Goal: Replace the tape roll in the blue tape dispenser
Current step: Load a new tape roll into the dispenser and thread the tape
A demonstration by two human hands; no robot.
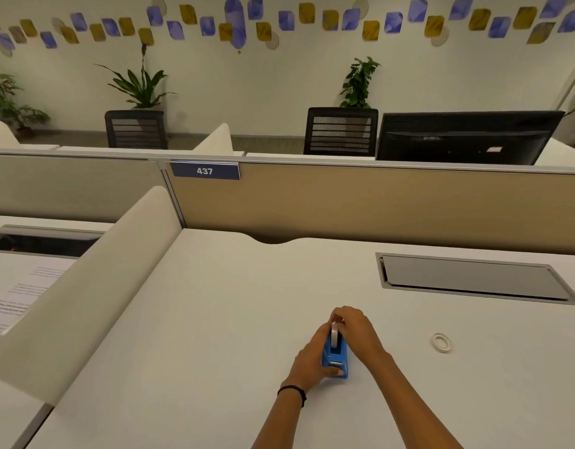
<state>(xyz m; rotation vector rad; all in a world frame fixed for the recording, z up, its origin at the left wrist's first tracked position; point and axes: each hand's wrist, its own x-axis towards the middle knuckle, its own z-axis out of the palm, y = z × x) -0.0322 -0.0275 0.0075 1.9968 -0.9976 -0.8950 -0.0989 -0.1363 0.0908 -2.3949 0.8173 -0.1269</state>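
Note:
The blue tape dispenser (337, 359) stands on the white desk (214, 319), its cutter end towards me. A whitish tape roll (334, 338) sits upright in its slot. My left hand (308, 358) grips the dispenser's left side, thumb at the front corner. My right hand (357, 330) reaches over the far end and pinches the top of the roll. A second, thin tape ring (441, 342) lies flat on the desk to the right, apart from both hands.
A grey cable hatch (467, 277) is set into the desk at the back right. A white divider (85, 280) slopes along the left edge, with printed paper (17, 296) beyond it. A beige partition (376, 202) closes the back.

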